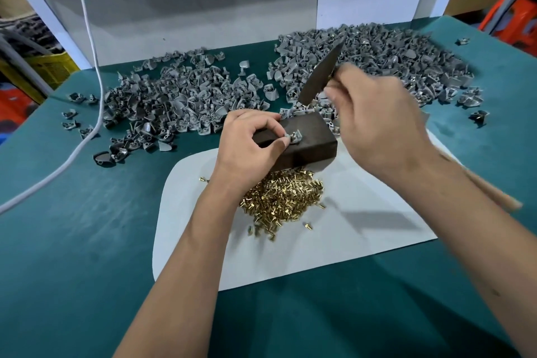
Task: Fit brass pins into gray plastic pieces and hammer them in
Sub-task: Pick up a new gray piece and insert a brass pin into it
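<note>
On the block point(302, 136), my left hand point(247, 142) pinches a gray piece point(293, 136); above it, my right hand point(377, 122) grips the raised hammer point(321, 73).

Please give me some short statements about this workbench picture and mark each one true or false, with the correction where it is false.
1. The left hand pinches a gray plastic piece on top of the dark block. True.
2. The right hand is empty. False: it grips a hammer, raised above the block.
3. The brass pins lie heaped on the white sheet, nearer the person than the block. True.
4. The gray pieces are stored in a box. False: they lie in loose piles on the green table.
5. A white cable runs across the table's left side. True.
</note>
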Demonstrator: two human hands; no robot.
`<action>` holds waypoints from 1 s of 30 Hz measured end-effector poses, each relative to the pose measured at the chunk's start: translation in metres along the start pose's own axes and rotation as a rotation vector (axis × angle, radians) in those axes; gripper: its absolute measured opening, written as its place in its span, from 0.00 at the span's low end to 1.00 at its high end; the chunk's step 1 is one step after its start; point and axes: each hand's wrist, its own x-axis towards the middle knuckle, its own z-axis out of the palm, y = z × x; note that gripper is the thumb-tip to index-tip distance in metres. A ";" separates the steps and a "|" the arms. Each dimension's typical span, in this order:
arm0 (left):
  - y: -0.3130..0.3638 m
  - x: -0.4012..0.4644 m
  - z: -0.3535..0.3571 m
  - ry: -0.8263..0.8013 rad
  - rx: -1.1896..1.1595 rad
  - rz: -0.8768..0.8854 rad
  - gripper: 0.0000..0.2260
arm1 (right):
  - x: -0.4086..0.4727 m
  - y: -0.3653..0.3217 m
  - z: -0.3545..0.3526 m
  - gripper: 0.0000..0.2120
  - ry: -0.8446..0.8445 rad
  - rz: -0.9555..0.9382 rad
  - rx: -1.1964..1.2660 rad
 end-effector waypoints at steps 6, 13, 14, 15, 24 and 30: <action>0.002 -0.001 -0.001 -0.001 0.000 -0.035 0.06 | 0.005 0.005 -0.005 0.09 -0.282 0.019 -0.213; 0.002 0.000 -0.001 -0.012 -0.008 -0.024 0.07 | 0.000 -0.004 0.002 0.09 -0.316 0.032 -0.086; 0.002 0.000 -0.002 -0.012 -0.005 -0.021 0.07 | 0.005 -0.001 0.000 0.09 -0.330 0.009 -0.153; 0.001 0.000 -0.002 -0.017 0.000 -0.017 0.07 | 0.009 0.000 -0.004 0.09 -0.301 -0.006 -0.186; -0.001 0.001 0.000 -0.015 0.001 -0.020 0.10 | 0.013 -0.007 -0.003 0.09 -0.387 0.016 -0.202; -0.004 0.001 -0.001 -0.012 -0.012 -0.024 0.09 | 0.014 -0.007 -0.008 0.09 -0.086 -0.031 -0.028</action>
